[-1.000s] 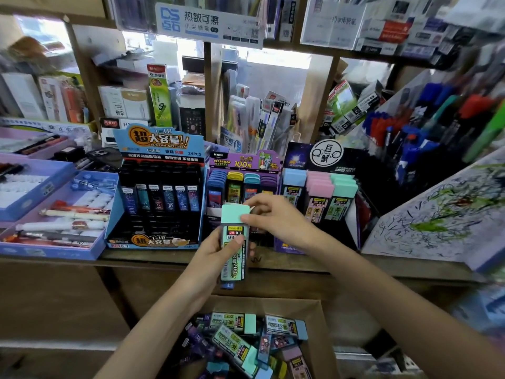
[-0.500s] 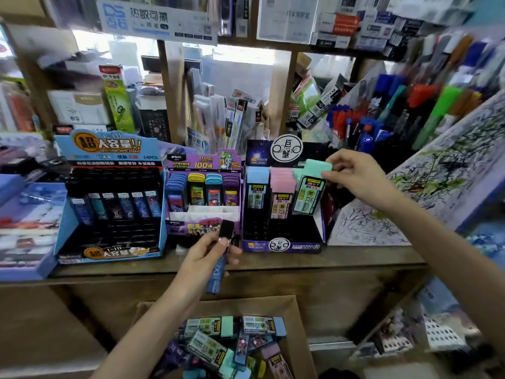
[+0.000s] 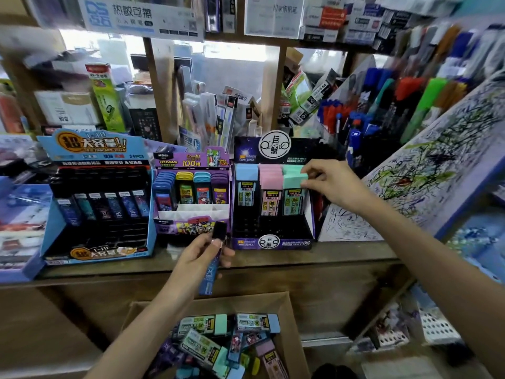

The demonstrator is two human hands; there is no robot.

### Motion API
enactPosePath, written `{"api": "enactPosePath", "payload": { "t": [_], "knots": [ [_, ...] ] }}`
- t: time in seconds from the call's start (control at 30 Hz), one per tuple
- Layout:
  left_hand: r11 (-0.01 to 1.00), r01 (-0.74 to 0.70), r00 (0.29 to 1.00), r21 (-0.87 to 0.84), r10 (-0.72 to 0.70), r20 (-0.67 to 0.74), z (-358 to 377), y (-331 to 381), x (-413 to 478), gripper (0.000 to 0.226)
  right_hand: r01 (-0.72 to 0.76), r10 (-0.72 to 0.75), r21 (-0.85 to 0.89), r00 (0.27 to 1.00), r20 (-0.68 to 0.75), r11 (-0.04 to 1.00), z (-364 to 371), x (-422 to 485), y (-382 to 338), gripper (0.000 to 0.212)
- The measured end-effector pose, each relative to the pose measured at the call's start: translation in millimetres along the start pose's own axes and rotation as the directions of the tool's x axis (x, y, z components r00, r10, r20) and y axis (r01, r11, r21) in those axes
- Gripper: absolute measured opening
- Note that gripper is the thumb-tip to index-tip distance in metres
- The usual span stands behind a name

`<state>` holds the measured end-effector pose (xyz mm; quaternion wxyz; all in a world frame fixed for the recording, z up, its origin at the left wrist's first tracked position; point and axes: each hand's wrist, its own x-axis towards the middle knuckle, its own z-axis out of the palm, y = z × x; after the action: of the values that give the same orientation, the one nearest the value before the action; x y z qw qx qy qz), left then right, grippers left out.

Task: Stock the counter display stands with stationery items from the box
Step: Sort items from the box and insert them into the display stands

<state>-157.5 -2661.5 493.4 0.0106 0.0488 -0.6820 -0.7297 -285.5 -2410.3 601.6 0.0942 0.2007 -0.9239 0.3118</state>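
The right hand pinches the cap of a mint-capped lead case standing in the purple display stand, right-hand row. The left hand grips a slim blue case, probably pencil leads, just above the cardboard box.

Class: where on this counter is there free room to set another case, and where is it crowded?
Free: front rows of the blue stand below its cases; rows of the right stand below the mint case the right hand pinches; counter strip by the blue case in the left hand. Crowded: pen racks at right.
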Motion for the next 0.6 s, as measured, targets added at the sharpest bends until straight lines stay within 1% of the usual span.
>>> {"api": "enactPosePath", "payload": {
  "t": [0.1, 0.2, 0.33, 0.4, 0.47, 0.53, 0.57, 0.6],
  "knots": [
    [1.000, -0.001, 1.000, -0.004, 0.001, 0.006, 4.3, 1.6, 0.0, 0.016, -0.007, 0.007, -0.044, 1.000, 0.000, 0.999, 3.0, 1.8, 1.3, 0.016],
    [1.000, -0.003, 1.000, -0.017, 0.003, 0.005, 6.8, 3.0, -0.5, 0.015, 0.013, -0.015, -0.172, 1.000, -0.012, 0.985, 7.8, 3.0, 2.5, 0.021],
    [1.000, -0.007, 1.000, -0.022, 0.007, 0.002, 4.7, 5.0, -2.0, 0.016, 0.089, -0.119, -0.395, 0.991, -0.052, 0.914, 13.1, 3.1, 7.1, 0.018],
    [1.000, -0.015, 1.000, -0.019, 0.015, -0.004, 3.3, 6.2, -2.4, 0.017, 0.114, -0.151, -0.457, 0.987, -0.045, 0.882, 13.0, 4.4, 8.2, 0.017],
    [0.999, -0.023, 1.000, -0.032, 0.023, -0.011, 2.4, 7.6, -2.8, 0.015, 0.115, -0.151, -0.513, 0.988, -0.030, 0.850, 11.3, 5.7, 7.6, 0.020],
    [0.998, -0.044, 0.999, -0.052, 0.043, -0.014, 1.4, 9.9, -3.2, 0.014, 0.122, -0.174, -0.538, 0.983, -0.048, 0.834, 11.2, 4.1, 1.6, 0.022],
    [0.996, -0.060, 0.998, -0.062, 0.059, -0.017, 0.8, 11.9, -3.3, 0.014, 0.130, -0.192, -0.510, 0.979, -0.071, 0.850, 14.0, 1.4, -5.4, 0.021],
    [0.994, -0.077, 0.997, -0.078, 0.075, -0.023, -0.1, 14.3, -3.6, 0.014, 0.138, -0.196, -0.437, 0.976, -0.091, 0.889, 18.7, -2.5, -15.9, 0.019]
  ]
}}
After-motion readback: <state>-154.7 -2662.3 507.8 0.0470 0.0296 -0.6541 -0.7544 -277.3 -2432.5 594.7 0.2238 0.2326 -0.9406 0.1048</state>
